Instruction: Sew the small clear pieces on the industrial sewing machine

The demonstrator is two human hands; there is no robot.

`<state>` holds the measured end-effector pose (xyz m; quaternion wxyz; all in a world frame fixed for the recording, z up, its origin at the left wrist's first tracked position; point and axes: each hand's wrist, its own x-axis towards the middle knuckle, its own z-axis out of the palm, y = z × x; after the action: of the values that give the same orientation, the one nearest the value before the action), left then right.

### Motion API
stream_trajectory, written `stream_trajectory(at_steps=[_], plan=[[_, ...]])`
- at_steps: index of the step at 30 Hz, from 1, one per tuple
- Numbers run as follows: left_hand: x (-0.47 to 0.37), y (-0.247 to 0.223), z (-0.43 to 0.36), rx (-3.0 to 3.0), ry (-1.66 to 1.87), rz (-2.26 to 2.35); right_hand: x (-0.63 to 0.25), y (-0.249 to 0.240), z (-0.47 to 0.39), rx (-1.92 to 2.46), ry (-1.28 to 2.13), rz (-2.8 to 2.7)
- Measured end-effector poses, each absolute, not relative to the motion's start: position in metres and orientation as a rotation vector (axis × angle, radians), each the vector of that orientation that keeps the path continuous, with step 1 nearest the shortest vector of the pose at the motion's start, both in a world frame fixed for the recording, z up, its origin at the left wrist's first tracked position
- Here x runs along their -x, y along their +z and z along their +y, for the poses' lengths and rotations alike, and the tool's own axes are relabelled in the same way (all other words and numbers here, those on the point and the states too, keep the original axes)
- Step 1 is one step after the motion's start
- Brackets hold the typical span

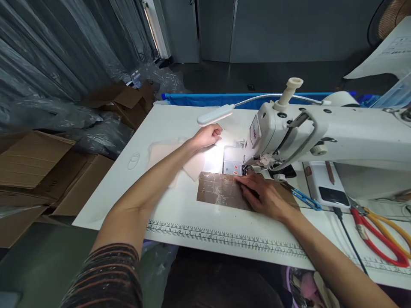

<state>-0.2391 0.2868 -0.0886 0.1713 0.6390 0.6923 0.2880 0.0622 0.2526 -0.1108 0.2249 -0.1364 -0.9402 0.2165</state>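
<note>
My left hand (208,136) is over the far part of the table under the lamp head. Its fingers are curled together; glare hides what they hold, if anything. Pale pink fabric pieces (163,155) lie beneath and beside that forearm. My right hand (263,196) rests with fingers stretched out on a shiny brown sheet (218,188), just in front of the needle area. The sheet lies flat, its far edge close to the metal needle plate (231,161) of a white sewing machine (289,132). The presser foot (245,169) is partly hidden.
Right of my hand lie blue thread snips (303,197), a white device with a cable (329,184) and red-and-yellow-handled scissors (382,233). A ruler tape (224,239) runs along the front edge. Open cardboard boxes (51,171) stand left of the table.
</note>
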Motion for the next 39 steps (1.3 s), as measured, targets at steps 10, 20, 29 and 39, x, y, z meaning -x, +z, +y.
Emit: stream_trajectory(at_steps=[10,20,29,39], plan=[[0.213,-0.069,0.228,-2.172,0.718,1.837,-0.074,-0.107,0.261,0.682,0.245,-2.693],[0.163,-0.080,0.149,-2.142,0.454,1.818,-0.074,-0.111,0.263,0.870,0.306,-2.716],[0.152,-0.086,0.141,-1.828,0.984,1.688,-0.077,-0.102,0.260,0.727,1.059,-2.483],[0.144,-0.094,0.149,-1.087,1.335,1.591,-0.073,-0.100,0.261,1.067,1.404,-2.205]])
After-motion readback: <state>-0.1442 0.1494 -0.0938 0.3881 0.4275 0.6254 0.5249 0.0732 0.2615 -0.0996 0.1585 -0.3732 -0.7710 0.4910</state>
